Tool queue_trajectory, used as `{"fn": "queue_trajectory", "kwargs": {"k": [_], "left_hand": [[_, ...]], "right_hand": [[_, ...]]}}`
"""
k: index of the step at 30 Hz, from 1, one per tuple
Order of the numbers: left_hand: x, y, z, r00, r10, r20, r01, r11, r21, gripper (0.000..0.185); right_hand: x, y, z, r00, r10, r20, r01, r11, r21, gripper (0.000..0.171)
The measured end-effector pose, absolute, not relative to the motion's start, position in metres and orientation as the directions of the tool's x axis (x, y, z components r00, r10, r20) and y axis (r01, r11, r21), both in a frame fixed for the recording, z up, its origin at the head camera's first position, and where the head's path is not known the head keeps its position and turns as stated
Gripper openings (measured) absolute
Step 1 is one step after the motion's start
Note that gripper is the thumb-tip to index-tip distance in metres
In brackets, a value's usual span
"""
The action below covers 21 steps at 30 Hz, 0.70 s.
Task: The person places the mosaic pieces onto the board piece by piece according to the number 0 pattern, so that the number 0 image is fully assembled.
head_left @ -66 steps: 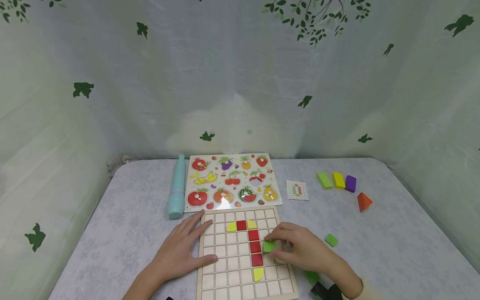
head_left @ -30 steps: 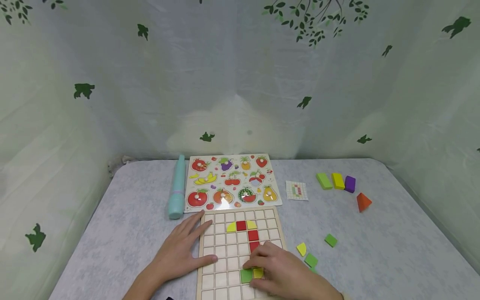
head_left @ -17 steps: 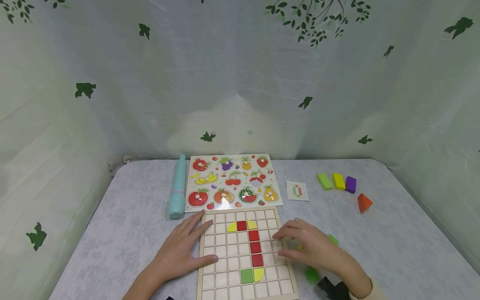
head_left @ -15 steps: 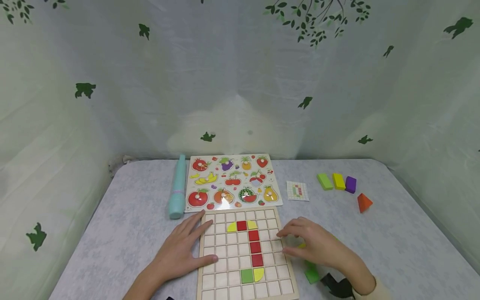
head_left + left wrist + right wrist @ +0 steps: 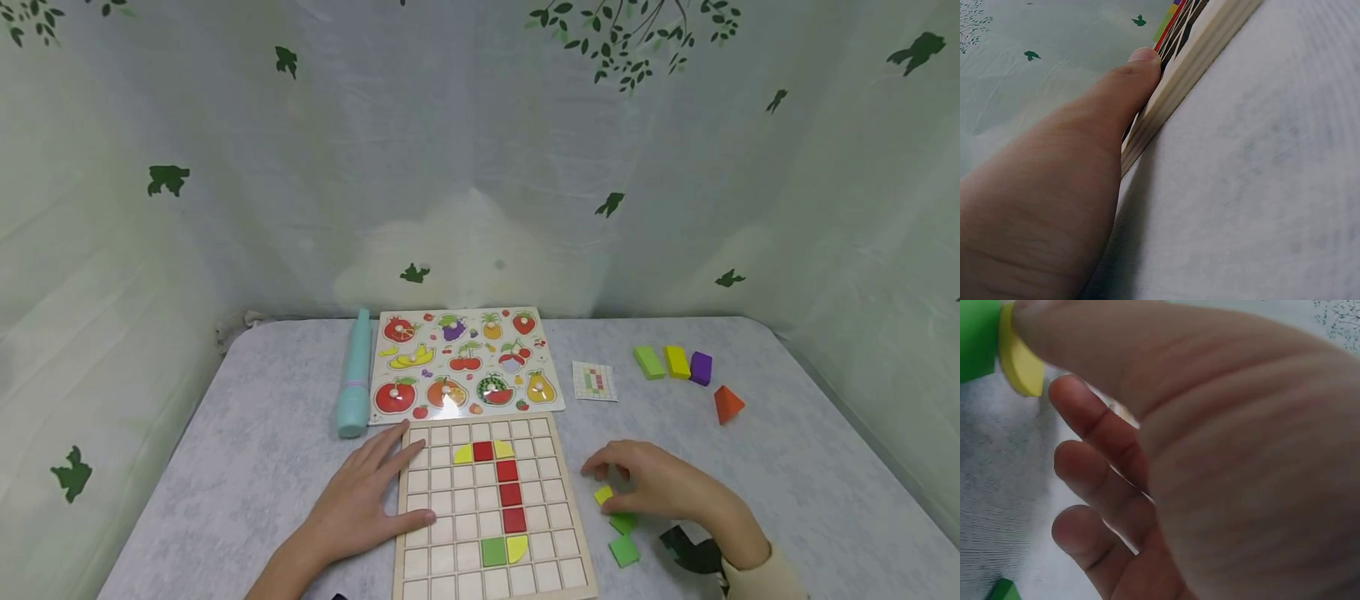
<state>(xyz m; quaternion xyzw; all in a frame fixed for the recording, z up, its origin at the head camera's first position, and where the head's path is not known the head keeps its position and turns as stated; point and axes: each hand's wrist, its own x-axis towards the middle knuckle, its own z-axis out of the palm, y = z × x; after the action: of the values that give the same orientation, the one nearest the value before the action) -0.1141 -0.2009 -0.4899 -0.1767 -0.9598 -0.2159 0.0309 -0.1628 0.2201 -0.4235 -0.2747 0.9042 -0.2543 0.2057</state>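
Observation:
My left hand (image 5: 367,500) lies with fingers spread along the left side of a wooden grid board (image 5: 457,575); its thumb (image 5: 1141,62) rests on the board's edge. On the grid sit red square tiles (image 5: 510,494), yellow quarter-round tiles (image 5: 517,548) and one green square tile (image 5: 493,552). Right of the board, my right hand (image 5: 660,483) is over a loose yellow quarter-round tile (image 5: 602,495). The thumb tip touches that tile (image 5: 1025,369) in the right wrist view, while the other fingers are loosely bent. Loose green tiles (image 5: 624,550) lie just below.
Behind the board lie a fruit puzzle (image 5: 465,379), a teal tapered cylinder (image 5: 355,375) and a small pattern card (image 5: 595,381). Farther right are a green block (image 5: 649,362), a yellow block (image 5: 677,362), a purple block (image 5: 701,367) and an orange triangular block (image 5: 728,404).
My right hand has set the green square tile left of the lowest yellow tile, let go and moved right, off the board, to the loose yellow tile. My left hand stays put.

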Motion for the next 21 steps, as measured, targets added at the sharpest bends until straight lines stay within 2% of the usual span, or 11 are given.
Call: {"fn": "queue_trajectory", "kwargs": {"k": [6, 15, 21], "left_hand": [[-0.115, -0.200, -0.490, -0.940, 0.321, 0.118, 0.340, 0.848, 0.406, 0.098], [-0.115, -0.201, -0.490, -0.940, 0.319, 0.122, 0.341, 0.848, 0.407, 0.098], [-0.115, -0.201, -0.490, -0.939, 0.322, 0.126, 0.344, 0.845, 0.409, 0.097]], "right_hand": [[-0.164, 0.217, -0.430, -0.768, -0.615, -0.179, -0.443, 0.712, -0.544, 0.031], [-0.164, 0.204, -0.439, -0.864, -0.500, -0.053, -0.449, 0.814, -0.368, 0.031], [-0.166, 0.215, -0.433, -0.822, -0.567, -0.050, -0.501, 0.763, -0.409, 0.027]]}}
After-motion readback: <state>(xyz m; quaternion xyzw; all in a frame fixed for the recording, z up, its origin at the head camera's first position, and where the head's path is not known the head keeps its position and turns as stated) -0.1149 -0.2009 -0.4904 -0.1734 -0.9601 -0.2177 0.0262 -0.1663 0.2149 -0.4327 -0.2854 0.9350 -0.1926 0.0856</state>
